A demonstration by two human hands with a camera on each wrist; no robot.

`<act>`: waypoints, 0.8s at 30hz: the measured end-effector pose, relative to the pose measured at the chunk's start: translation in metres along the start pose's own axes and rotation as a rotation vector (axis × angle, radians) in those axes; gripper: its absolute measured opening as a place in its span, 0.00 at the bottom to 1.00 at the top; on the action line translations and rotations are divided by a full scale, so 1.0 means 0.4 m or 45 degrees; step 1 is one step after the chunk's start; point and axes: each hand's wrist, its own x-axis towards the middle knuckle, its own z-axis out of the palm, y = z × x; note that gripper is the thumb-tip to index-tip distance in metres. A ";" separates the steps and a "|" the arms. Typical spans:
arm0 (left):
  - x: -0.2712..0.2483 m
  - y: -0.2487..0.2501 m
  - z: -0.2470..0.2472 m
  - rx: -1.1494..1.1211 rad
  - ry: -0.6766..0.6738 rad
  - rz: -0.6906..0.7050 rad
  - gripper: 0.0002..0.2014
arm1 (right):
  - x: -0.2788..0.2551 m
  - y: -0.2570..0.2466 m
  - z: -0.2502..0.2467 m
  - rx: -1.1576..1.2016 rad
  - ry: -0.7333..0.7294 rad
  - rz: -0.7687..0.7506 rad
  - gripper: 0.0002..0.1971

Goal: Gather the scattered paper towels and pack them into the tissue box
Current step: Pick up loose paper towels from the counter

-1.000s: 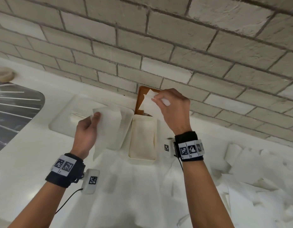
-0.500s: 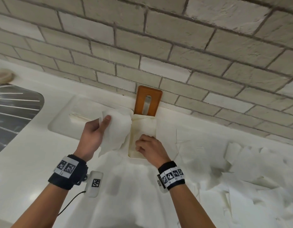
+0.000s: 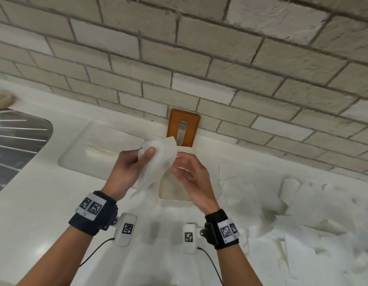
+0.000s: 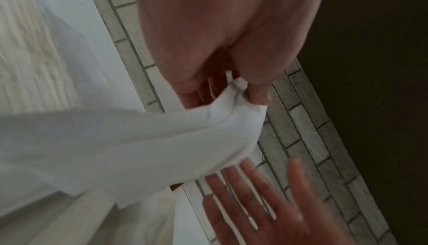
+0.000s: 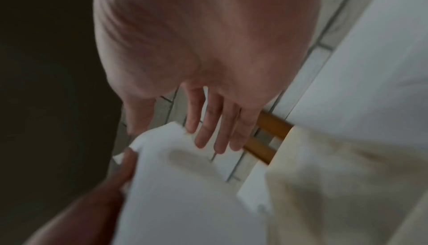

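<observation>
Left hand: left hand (image 3: 125, 172) pinches a white paper towel (image 3: 158, 159) near its top edge, thumb on the front, fingers curled behind; the sheet hangs down from that hold.
Right hand: right hand (image 3: 191, 178) is spread and relaxed, its fingers (image 5: 206, 130) straight with the tips at the towel's right edge, gripping nothing.
Held towel: it is raised above the near end of the tissue box (image 3: 172, 193), and its lower part drapes left of the box.
Tissue box: cream, uncovered, lying on the white table (image 3: 34, 203) with its far end towards the brick wall (image 3: 199, 58).
Lid: wooden lid (image 3: 184, 126) with a slot stands upright against the wall, just behind the box.
Loose towels: scattered paper towels (image 3: 302, 213) lie heaped on the table to the right of the box.
Sink: metal sink (image 3: 13, 145) at far left.
</observation>
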 end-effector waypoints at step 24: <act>-0.009 0.058 0.132 -0.290 -0.127 -0.238 0.33 | -0.101 -0.094 0.031 0.237 0.460 -0.097 0.13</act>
